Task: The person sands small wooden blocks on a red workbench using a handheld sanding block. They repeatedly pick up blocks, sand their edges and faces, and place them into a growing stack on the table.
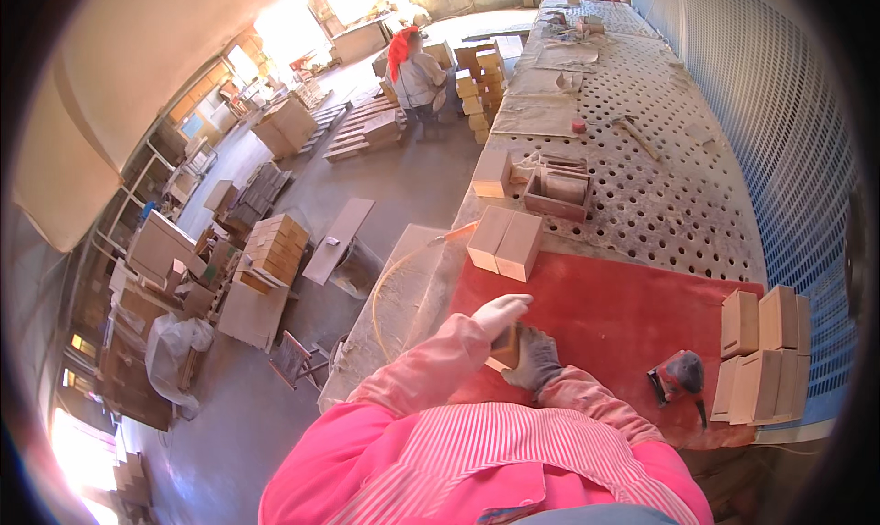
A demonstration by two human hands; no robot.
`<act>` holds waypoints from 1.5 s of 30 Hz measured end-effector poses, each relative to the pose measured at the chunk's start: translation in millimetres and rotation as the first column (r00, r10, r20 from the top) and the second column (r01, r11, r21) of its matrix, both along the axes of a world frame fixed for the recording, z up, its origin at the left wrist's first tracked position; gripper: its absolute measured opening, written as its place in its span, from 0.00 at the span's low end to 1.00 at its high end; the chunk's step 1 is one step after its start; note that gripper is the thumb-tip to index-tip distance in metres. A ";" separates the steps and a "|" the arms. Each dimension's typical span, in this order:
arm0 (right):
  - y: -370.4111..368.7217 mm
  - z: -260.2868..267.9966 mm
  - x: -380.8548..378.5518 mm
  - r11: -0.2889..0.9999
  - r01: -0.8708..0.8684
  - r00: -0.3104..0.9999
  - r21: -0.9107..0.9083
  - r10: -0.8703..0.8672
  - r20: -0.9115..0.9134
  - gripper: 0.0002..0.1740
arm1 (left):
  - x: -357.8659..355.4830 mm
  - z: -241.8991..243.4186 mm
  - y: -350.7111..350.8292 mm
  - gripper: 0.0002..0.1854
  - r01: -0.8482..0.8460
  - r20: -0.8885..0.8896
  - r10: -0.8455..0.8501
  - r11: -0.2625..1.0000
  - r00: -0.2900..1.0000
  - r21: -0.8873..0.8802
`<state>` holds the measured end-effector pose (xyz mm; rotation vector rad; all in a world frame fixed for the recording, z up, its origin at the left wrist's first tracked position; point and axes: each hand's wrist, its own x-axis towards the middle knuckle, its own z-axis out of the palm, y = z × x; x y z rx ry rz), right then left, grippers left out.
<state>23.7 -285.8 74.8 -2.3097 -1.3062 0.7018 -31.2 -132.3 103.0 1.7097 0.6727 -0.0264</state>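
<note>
A small wooden box (507, 349) is held low over the red cloth (591, 312), close to my body. My right hand (536, 360), in a grey-coated glove, grips it from the right side. Stretched out just above and left of it is my left hand (500, 314), in a pale glove. Its fingers are extended, and whether the palm touches the box is hidden. Two wooden boxes (505, 241) stand side by side at the cloth's far left corner. On the cloth to the right rests a red and black power sander (679, 377).
Stacked wooden boxes (762, 356) stand at the right, against a blue perforated panel (749, 112). Beyond the cloth, the holed bench (660, 202) carries a brown tray (560, 193), another wooden box (491, 173) and a hammer (636, 137). An orange-tipped air hose (412, 253) curves along the left. A person (416, 78) stands farther back.
</note>
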 end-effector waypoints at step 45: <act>-81.5 -79.0 -19.0 0.838 0.207 0.942 0.505 -0.032 -0.333 0.32 | -32.6 49.1 -77.4 0.20 0.446 -0.276 -0.419 0.389 0.865 0.806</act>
